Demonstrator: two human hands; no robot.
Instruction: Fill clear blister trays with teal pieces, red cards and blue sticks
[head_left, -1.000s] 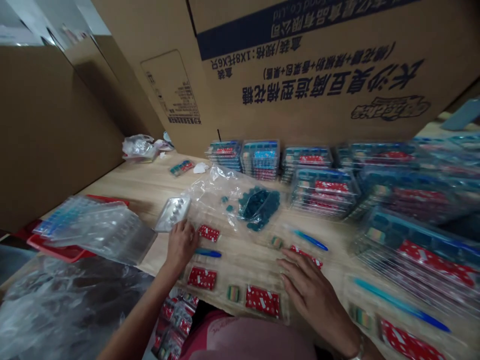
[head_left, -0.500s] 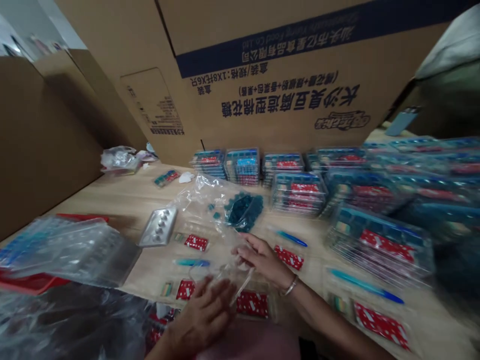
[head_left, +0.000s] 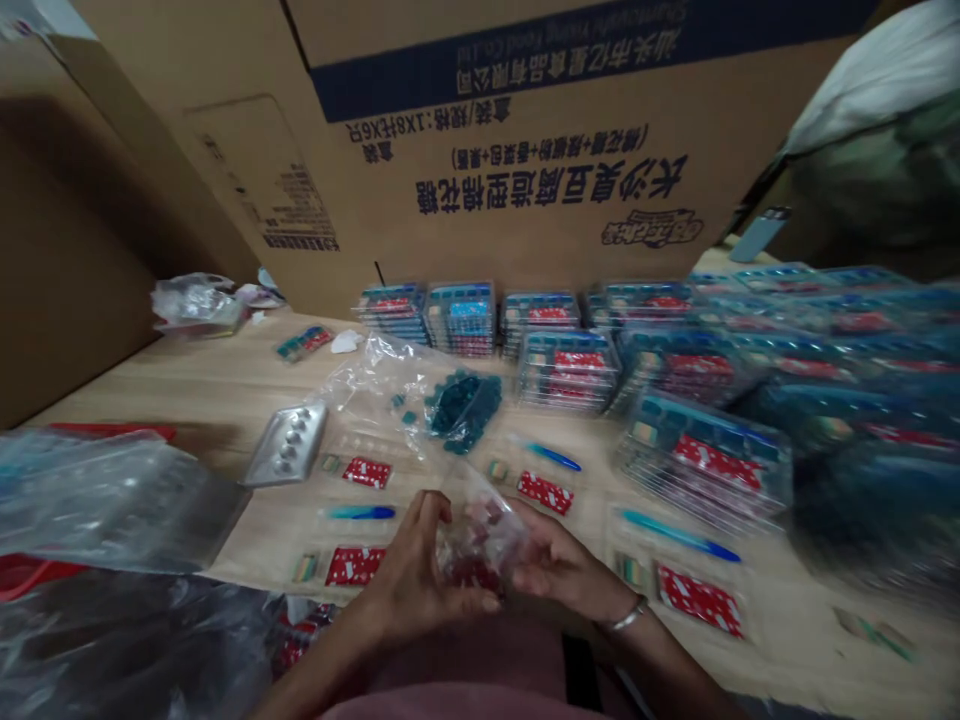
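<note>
My right hand (head_left: 559,565), with a bracelet at the wrist, grips a crinkled piece of clear plastic (head_left: 487,525) low in front of me. My left hand (head_left: 420,570) curves around its left side, thumb below and fingers bent. Red shows through or beneath the plastic; motion blurs its exact shape. Left of my hands lie a blue pen (head_left: 360,512) and a red dotted packet (head_left: 356,566) in a clear tray. Beyond them, an open plastic bag holds dark teal pieces (head_left: 461,405). Another red dotted packet (head_left: 545,492) rests just past my right hand.
Stacks of filled clear trays (head_left: 568,370) line the back and right. A silver moulded tray (head_left: 287,445) lies left of the bag. Clear plastic trays (head_left: 127,495) sit over a red basket (head_left: 26,577) at left. A large cardboard box (head_left: 525,240) stands behind.
My left hand has risen from lying flat and now curls around the clear plastic. My right hand has shifted lower with the plastic. The whole view has swung slightly right.
</note>
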